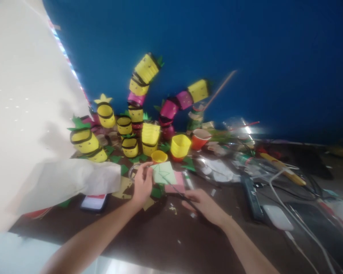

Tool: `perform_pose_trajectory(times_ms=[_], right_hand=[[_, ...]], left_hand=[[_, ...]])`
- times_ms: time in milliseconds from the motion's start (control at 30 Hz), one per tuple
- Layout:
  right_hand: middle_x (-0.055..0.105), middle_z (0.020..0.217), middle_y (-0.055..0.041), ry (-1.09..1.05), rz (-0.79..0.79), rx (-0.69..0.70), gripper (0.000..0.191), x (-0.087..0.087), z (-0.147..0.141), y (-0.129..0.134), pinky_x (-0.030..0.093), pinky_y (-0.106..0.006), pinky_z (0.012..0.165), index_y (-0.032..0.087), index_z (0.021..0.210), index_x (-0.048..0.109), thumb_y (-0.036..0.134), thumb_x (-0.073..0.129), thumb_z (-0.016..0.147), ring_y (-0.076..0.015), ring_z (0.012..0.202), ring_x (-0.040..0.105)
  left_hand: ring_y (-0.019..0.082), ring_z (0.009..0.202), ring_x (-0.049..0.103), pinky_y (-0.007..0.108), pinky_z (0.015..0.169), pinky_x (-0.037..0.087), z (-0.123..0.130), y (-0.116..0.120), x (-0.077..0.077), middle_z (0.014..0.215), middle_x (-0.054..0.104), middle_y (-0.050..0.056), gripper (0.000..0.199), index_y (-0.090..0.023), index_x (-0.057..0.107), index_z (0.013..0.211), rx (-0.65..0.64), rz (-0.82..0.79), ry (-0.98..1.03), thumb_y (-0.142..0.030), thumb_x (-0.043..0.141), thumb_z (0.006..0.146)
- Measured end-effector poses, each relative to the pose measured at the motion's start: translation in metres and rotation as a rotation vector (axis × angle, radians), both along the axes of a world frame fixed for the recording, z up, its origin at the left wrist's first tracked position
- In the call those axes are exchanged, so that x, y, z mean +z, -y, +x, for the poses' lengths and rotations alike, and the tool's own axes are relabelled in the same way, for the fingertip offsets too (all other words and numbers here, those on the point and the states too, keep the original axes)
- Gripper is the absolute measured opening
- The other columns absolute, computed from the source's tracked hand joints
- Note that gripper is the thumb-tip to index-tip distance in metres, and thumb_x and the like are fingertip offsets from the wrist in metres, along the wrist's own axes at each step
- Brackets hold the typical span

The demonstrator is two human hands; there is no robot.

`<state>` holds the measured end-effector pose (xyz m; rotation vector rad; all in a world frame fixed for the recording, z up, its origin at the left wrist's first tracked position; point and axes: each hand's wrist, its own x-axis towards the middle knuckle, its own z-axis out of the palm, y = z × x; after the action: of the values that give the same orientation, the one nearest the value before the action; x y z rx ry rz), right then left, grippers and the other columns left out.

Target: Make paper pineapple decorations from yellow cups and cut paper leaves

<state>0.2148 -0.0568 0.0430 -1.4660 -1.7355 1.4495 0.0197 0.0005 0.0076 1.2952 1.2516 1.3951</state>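
Note:
My left hand pinches a light green paper sheet by its left edge. Darker green lines form a pointed outline on that sheet. My right hand is closed around what look like dark scissors, blurred, whose thin tip reaches the sheet's lower edge. Behind and partly under the green sheet is a pink paper piece. A roll of clear tape lies beside my left fingers. Just beyond the sheet stands a small yellow cup. A white marker-like stick lies above my right hand.
Yellow pineapple-like cups with faces and stacked yellow cups line the back, near an arched cup chain. A phone lies left. Right are a red cup, dark remote-like object, white charger and cables.

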Motion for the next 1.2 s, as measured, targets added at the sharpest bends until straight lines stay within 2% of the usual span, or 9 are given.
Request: perform_pose_trajectory(times_ms=[267,467,600,767,833,1033,1200], right_hand=[[0.028,0.051,0.0058,0.001,0.006,0.000,0.043,0.0001,-0.0005,-0.0005,0.025,-0.021,0.046,0.016,0.051,0.041,0.053,0.055,0.070,-0.0061,0.048,0.028],[0.028,0.049,0.0062,0.002,0.000,0.010,0.046,0.0025,-0.0010,-0.0005,0.024,-0.021,0.046,0.017,0.048,0.034,0.052,0.055,0.070,-0.0057,0.047,0.028],[0.029,0.050,0.0064,0.023,0.010,0.005,0.046,0.0006,-0.0001,-0.0008,0.024,-0.021,0.046,0.017,0.050,0.036,0.053,0.056,0.069,-0.0055,0.048,0.027],[0.029,0.049,0.0062,0.039,0.020,0.022,0.046,0.0013,0.0003,-0.0008,0.025,-0.021,0.046,0.017,0.050,0.035,0.054,0.053,0.071,-0.0059,0.048,0.029],[0.029,0.050,0.0061,0.037,0.014,0.018,0.046,0.0006,0.0004,-0.0007,0.025,-0.021,0.046,0.017,0.050,0.035,0.053,0.054,0.071,-0.0058,0.048,0.029],[0.033,0.047,0.0057,-0.020,0.000,0.000,0.043,-0.0005,0.0003,-0.0004,0.029,-0.020,0.045,0.016,0.050,0.042,0.051,0.059,0.068,-0.0064,0.046,0.033],[0.033,0.044,0.0062,-0.060,-0.023,-0.010,0.040,0.0070,-0.0012,0.0009,0.030,-0.021,0.043,0.013,0.062,0.056,0.053,0.057,0.069,-0.0066,0.043,0.033]], left_hand=[[0.007,0.047,0.047,0.019,0.043,0.039,-0.0012,-0.0017,-0.0024,0.072,0.057,0.001,0.036,-0.017,0.056,0.097,0.036,-0.001,-0.041,-0.047,0.047,0.081],[0.007,0.047,0.045,0.018,0.042,0.037,-0.0015,-0.0022,-0.0024,0.070,0.056,0.001,0.037,-0.016,0.056,0.097,0.030,0.003,-0.051,-0.048,0.046,0.081],[0.008,0.046,0.045,0.019,0.042,0.036,-0.0019,-0.0022,-0.0023,0.064,0.054,-0.001,0.038,-0.016,0.057,0.096,0.017,-0.009,-0.048,-0.049,0.045,0.081],[0.007,0.047,0.046,0.019,0.044,0.037,-0.0020,-0.0030,-0.0030,0.071,0.057,0.001,0.036,-0.017,0.057,0.095,0.023,-0.007,-0.054,-0.048,0.046,0.081],[0.007,0.046,0.046,0.019,0.043,0.037,-0.0015,-0.0029,-0.0023,0.067,0.055,0.000,0.035,-0.017,0.057,0.096,0.018,-0.011,-0.044,-0.047,0.046,0.081],[0.008,0.042,0.045,0.018,0.040,0.037,0.0011,-0.0007,-0.0001,0.052,0.046,-0.005,0.033,-0.016,0.054,0.094,-0.069,-0.015,0.040,-0.046,0.046,0.082],[0.008,0.048,0.050,0.018,0.043,0.041,0.0027,0.0025,-0.0016,0.061,0.053,-0.002,0.029,-0.016,0.052,0.088,-0.137,-0.028,0.026,-0.044,0.050,0.080]])
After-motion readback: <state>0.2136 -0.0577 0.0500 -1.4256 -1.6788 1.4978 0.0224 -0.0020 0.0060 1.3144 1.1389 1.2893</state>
